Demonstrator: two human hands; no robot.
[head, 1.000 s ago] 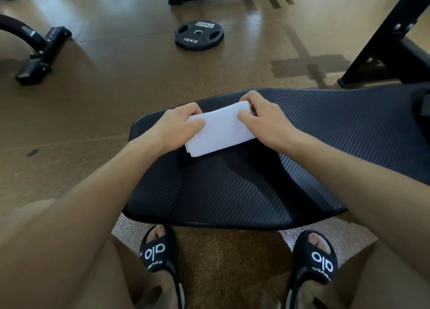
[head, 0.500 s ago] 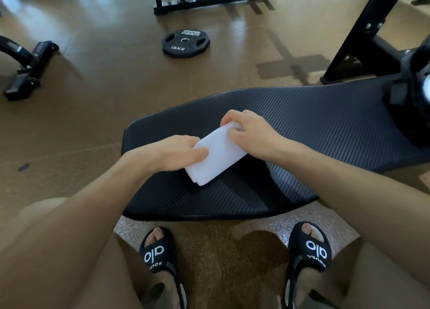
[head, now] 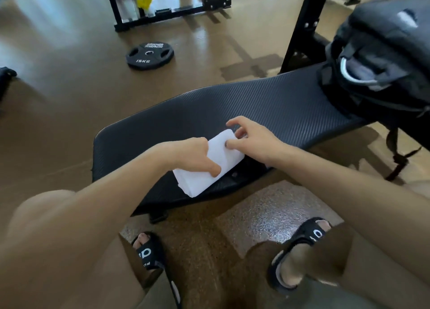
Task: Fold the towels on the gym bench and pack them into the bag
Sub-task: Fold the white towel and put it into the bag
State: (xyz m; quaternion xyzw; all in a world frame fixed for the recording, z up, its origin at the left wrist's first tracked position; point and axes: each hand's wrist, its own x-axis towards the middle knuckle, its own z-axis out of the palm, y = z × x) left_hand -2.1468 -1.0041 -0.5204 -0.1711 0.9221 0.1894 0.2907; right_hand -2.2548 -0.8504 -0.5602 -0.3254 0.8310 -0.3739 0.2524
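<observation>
A small white folded towel [head: 210,166] lies near the front edge of the black gym bench [head: 232,108]. My left hand [head: 195,155] grips the towel's left side, thumb on top and fingers curled under it. My right hand [head: 251,139] pinches the towel's far right corner, thumb pressed on top and the other fingers spread. A black bag [head: 381,59] stands on the bench's right end, its mouth open toward me with a white-edged pocket showing.
A 15 kg weight plate [head: 149,55] lies on the brown floor beyond the bench. Black rack frames [head: 167,4] stand at the back and a post [head: 302,29] rises behind the bench. My sandalled feet [head: 149,253] rest on the floor below.
The view has swung right and the bag has come into sight. Both hands have drawn the towel toward the bench's front edge, and my left hand has curled round its side.
</observation>
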